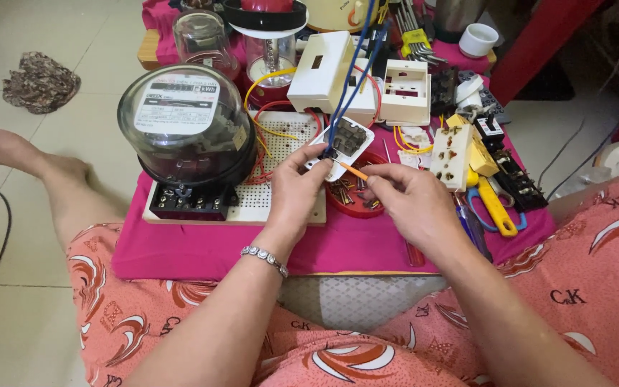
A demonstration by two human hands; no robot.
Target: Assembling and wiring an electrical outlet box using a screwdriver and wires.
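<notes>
Over red screw dish [356,208], left hand [296,188] gripping switch module [339,145], right hand [402,197] pinching orange wire [353,170]

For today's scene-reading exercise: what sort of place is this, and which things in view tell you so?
Probably a home floor used as an electrical practice spot: a low table with a pink cloth on floor tiles, an electricity meter on a perforated board, and loose sockets beside scissors.

A single view is given, taken from a camera worn on the head. It is aimed steeply down and forward over the lap, close to the low bench [202,251] with its pink cloth. The far edge is cut off, perhaps by a red door frame.
</notes>
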